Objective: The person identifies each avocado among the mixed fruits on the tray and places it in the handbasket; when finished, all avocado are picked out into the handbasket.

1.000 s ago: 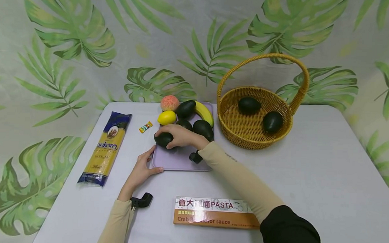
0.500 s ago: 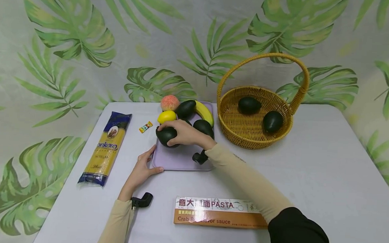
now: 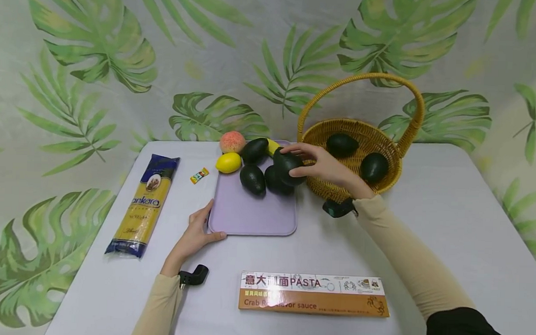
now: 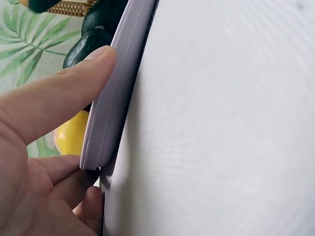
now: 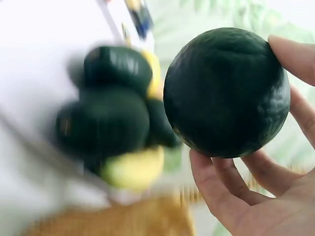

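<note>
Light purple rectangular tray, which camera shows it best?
The head view, where most of the tray shows, both near corners included. The left wrist view has just one side; the right wrist view, only a blurred part.

The gripped avocado (image 5: 226, 93) has pebbled skin with a soft sheen. The tray (image 3: 253, 216) looks like smooth, matt plastic. The basket (image 3: 329, 190) is ridged, wicker-like weave, lightly glossy. Shiny plastic film wraps the spaghetti packet (image 3: 143, 205); the pasta box (image 3: 314, 295) is glossy printed card. The table covering (image 4: 221, 123) resembles matt cloth.
</note>
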The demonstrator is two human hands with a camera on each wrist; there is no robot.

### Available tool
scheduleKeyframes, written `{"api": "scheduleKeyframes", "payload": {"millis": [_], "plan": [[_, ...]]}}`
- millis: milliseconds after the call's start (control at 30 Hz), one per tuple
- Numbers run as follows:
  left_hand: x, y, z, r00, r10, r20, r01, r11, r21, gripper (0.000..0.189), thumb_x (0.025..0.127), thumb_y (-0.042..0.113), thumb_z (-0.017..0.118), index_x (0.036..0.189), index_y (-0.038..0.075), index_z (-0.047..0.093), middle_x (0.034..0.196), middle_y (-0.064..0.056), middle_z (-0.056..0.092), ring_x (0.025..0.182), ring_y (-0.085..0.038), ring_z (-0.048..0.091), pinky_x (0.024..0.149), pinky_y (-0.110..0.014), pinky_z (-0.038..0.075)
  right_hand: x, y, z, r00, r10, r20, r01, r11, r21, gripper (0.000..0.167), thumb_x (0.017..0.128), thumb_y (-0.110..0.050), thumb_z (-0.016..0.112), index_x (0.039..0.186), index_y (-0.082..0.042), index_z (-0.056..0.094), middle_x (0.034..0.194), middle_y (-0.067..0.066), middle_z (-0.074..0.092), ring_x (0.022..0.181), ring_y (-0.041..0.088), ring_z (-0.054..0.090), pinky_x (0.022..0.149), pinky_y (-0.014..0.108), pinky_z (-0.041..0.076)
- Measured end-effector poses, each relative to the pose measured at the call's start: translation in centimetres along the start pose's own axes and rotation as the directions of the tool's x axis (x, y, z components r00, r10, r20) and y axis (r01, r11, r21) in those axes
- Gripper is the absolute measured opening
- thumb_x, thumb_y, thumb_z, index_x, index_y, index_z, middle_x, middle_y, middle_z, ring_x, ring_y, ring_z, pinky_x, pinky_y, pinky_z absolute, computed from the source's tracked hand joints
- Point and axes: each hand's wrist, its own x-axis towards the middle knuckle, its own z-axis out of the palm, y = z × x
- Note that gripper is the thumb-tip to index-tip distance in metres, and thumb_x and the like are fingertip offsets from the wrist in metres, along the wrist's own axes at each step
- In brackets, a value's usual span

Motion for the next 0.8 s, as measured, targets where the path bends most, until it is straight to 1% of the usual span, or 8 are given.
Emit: {"api": "scheduleKeyframes", "payload": {"millis": [133, 300, 400, 533, 600, 667, 733, 800], "plan": [[0.0, 0.1, 0.0, 1.000, 0.010, 0.000, -0.010, 1.000, 0.029, 0.103, 0.081, 0.026, 0.078, 0.154, 0.007, 0.009, 0.154, -0.023, 0.011, 0.139, -0.036, 0.006, 0.110, -0.058, 0.015, -2.3, 1.6, -3.1, 0.994, 0.075, -0.079, -0.073, 0.997, 0.030, 0.051, 0.090, -0.020, 0.069, 0.137, -0.014, 0.052, 0.139, 0.005, 0.045, 0.128, 0.028, 0.040, 0.102, 0.050, 0.034], [0.2, 0.3, -0.2, 0.999, 0.036, 0.005, -0.036, 0.997, 0.072, 0.105, 0.079, 0.027, 0.079, 0.154, 0.004, 0.009, 0.155, -0.022, 0.011, 0.139, -0.037, 0.006, 0.110, -0.058, 0.015, -3.9, 3.6, -5.9, 0.969, 0.180, -0.171, -0.176, 0.984, 0.038, 0.053, 0.091, -0.027, 0.067, 0.139, -0.017, 0.049, 0.143, 0.005, 0.040, 0.131, 0.029, 0.035, 0.101, 0.052, 0.033], [0.5, 0.5, -0.3, 0.997, 0.078, 0.009, -0.079, 0.991, 0.112, 0.108, 0.078, 0.026, 0.081, 0.153, 0.001, 0.008, 0.157, -0.021, 0.009, 0.140, -0.037, 0.005, 0.110, -0.057, 0.014, -4.4, 4.1, -6.7, 0.949, 0.229, -0.216, -0.226, 0.973, 0.036, 0.054, 0.092, -0.029, 0.066, 0.141, -0.017, 0.047, 0.146, 0.007, 0.036, 0.127, 0.029, 0.037, 0.089, 0.048, 0.041], [0.9, 0.7, -0.5, 0.991, 0.132, 0.028, -0.134, 0.979, 0.151, 0.111, 0.076, 0.026, 0.082, 0.152, -0.003, 0.006, 0.157, -0.022, 0.004, 0.142, -0.038, 0.003, 0.112, -0.054, 0.010, -4.5, 4.4, -7.3, 0.923, 0.280, -0.262, -0.276, 0.960, 0.054, 0.054, 0.093, -0.030, 0.064, 0.142, -0.018, 0.045, 0.142, 0.008, 0.039, 0.090, 0.028, 0.049, 0.069, 0.039, 0.042], [1.0, 0.7, -0.5, 0.989, 0.140, 0.041, -0.144, 0.978, 0.152, 0.113, 0.076, 0.027, 0.082, 0.151, -0.003, 0.004, 0.157, -0.022, 0.001, 0.142, -0.039, 0.002, 0.112, -0.054, 0.009, -4.3, 4.5, -7.4, 0.914, 0.299, -0.275, -0.290, 0.954, 0.073, 0.055, 0.093, -0.030, 0.064, 0.142, -0.018, 0.045, 0.139, 0.008, 0.041, 0.071, 0.027, 0.044, 0.066, 0.037, 0.042], [1.1, 0.6, -0.6, 0.990, 0.135, 0.051, -0.141, 0.978, 0.153, 0.115, 0.076, 0.028, 0.082, 0.151, -0.003, 0.002, 0.157, -0.022, 0.000, 0.142, -0.039, 0.000, 0.112, -0.054, 0.008, -4.1, 4.4, -7.5, 0.906, 0.316, -0.283, -0.303, 0.949, 0.089, 0.056, 0.092, -0.031, 0.064, 0.143, -0.018, 0.044, 0.138, 0.010, 0.041, 0.061, 0.026, 0.040, 0.067, 0.037, 0.043], [1.2, 0.6, -0.6, 0.990, 0.130, 0.059, -0.138, 0.979, 0.152, 0.116, 0.076, 0.029, 0.082, 0.151, -0.003, 0.000, 0.157, -0.022, -0.001, 0.142, -0.039, -0.001, 0.112, -0.055, 0.008, -3.8, 4.4, -7.5, 0.899, 0.331, -0.287, -0.313, 0.944, 0.107, 0.057, 0.093, -0.031, 0.064, 0.143, -0.017, 0.043, 0.141, 0.011, 0.038, 0.064, 0.024, 0.042, 0.071, 0.040, 0.044], [1.2, 0.5, -0.6, 0.990, 0.129, 0.063, -0.137, 0.980, 0.147, 0.116, 0.076, 0.029, 0.082, 0.151, -0.003, 0.000, 0.157, -0.023, -0.001, 0.142, -0.039, -0.002, 0.112, -0.056, 0.008, -3.4, 4.3, -7.4, 0.896, 0.344, -0.281, -0.323, 0.939, 0.122, 0.058, 0.093, -0.030, 0.064, 0.144, -0.016, 0.042, 0.146, 0.013, 0.032, 0.081, 0.025, 0.049, 0.078, 0.043, 0.046]]}}
